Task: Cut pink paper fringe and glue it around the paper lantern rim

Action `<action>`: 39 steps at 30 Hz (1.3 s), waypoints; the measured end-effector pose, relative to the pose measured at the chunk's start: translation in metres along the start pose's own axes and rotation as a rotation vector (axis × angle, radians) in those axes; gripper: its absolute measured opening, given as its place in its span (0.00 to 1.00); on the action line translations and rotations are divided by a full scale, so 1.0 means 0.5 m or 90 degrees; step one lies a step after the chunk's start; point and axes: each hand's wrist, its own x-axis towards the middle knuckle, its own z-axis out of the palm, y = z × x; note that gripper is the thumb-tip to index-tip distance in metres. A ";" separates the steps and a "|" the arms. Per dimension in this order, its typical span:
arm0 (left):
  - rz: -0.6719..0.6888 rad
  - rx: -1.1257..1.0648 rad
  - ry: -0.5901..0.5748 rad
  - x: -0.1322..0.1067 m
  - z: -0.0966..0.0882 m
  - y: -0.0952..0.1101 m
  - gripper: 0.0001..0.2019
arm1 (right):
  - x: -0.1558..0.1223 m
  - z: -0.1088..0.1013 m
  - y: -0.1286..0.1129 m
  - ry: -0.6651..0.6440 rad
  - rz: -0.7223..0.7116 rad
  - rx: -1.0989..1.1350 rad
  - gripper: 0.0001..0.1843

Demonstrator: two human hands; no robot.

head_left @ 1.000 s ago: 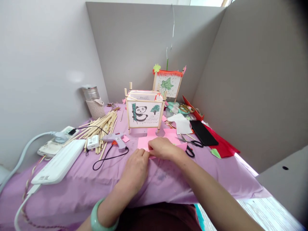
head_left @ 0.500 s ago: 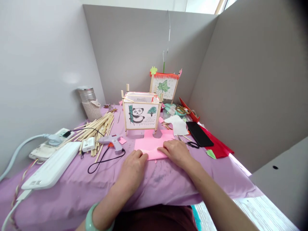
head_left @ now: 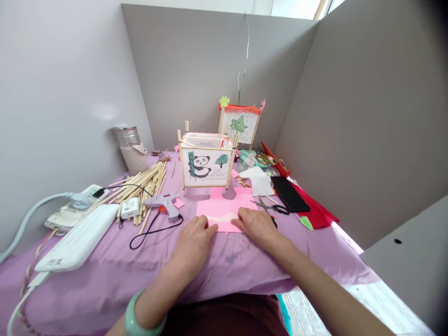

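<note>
A sheet of pink paper (head_left: 224,205) lies flat on the purple cloth, with a paler strip across it near its front edge. My left hand (head_left: 194,240) has its fingers curled and its thumb pressed on the paper's left front corner. At the right part of the front edge, my right hand (head_left: 257,226) grips the paper, thumb pointing inward. A white-panelled lantern frame (head_left: 206,163) with a panda drawing stands upright just behind the sheet. Black-handled scissors (head_left: 280,209) rest right of the paper, and a small dark object (head_left: 274,223) is partly hidden beside my right hand.
To the left are a glue gun (head_left: 163,204), a pile of wooden sticks (head_left: 147,179), a white power bank (head_left: 79,238) and a power strip (head_left: 61,217). On the right are a black phone (head_left: 290,193) and red cloth (head_left: 318,210). Grey partitions (head_left: 217,60) enclose the table.
My right hand has shifted slightly along the paper's front edge, and the pale strip shows more plainly. More of the scissors and a small dark object beside my right hand are visible.
</note>
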 end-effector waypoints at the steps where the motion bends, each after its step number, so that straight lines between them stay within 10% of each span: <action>1: 0.004 0.000 0.001 0.000 -0.001 0.000 0.10 | -0.001 0.001 0.002 0.005 0.001 0.003 0.16; 11: 0.042 -0.041 0.035 -0.001 -0.006 0.007 0.11 | -0.044 -0.005 -0.042 0.205 -0.057 0.083 0.11; 17: 0.075 -0.041 0.042 0.001 0.003 -0.001 0.11 | -0.066 0.003 -0.119 0.096 -0.086 0.169 0.30; 39: 0.036 -0.084 0.042 -0.001 -0.005 0.003 0.12 | -0.152 0.022 -0.041 -0.001 0.089 0.105 0.47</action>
